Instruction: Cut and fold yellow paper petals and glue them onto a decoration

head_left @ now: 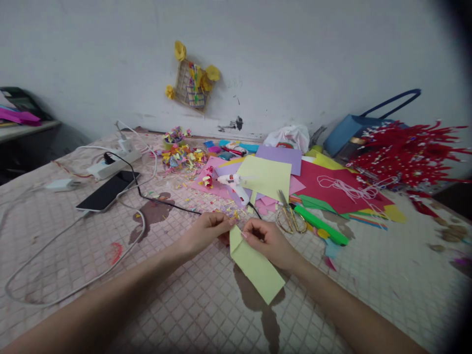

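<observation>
A folded strip of pale yellow-green paper (256,270) is held in front of me, slanting down to the right. My left hand (210,231) is closed in a pinch at the paper's upper left end. At the upper right edge, my right hand (271,241) grips it between thumb and fingers, near a small folded corner. Just beyond my hands lies a white glue gun (236,188) with a black cord. Gold-handled scissors (290,216) and a bright green cutter-like tool (322,225) rest to the right of it.
Coloured paper sheets (271,176) and white string (344,189) cover the back right, near red fuzzy stems (405,157) and a blue bag (342,135). Paper scraps (184,157) lie back left. A phone (108,191), power strip (114,164) and looping cables occupy the left.
</observation>
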`<move>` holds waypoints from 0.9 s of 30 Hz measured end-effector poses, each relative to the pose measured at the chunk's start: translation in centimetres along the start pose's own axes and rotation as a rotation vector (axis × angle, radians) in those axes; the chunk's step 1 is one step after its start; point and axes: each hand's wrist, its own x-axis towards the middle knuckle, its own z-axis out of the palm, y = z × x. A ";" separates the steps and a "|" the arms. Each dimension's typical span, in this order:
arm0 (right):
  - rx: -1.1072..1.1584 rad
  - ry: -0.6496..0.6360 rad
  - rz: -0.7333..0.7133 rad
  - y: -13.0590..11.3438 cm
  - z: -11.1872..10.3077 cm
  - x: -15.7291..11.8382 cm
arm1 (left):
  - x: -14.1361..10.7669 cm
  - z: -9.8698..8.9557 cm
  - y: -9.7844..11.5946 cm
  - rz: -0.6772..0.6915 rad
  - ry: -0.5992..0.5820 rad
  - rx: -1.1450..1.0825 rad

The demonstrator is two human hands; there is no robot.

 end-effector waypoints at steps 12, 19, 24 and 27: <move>0.083 -0.007 0.064 0.1 0.3 0.0 | 0.0 -0.4 0.7 -0.014 -0.048 0.037; 0.085 -0.012 0.057 0.1 0.3 0.1 | 0.2 -0.6 0.1 -0.055 -0.015 0.040; 0.099 -0.035 0.067 0.2 0.4 0.0 | 0.1 -0.5 0.0 -0.064 -0.006 -0.010; 0.109 -0.047 0.076 0.3 0.4 0.0 | 0.2 -0.4 0.0 -0.073 -0.008 -0.010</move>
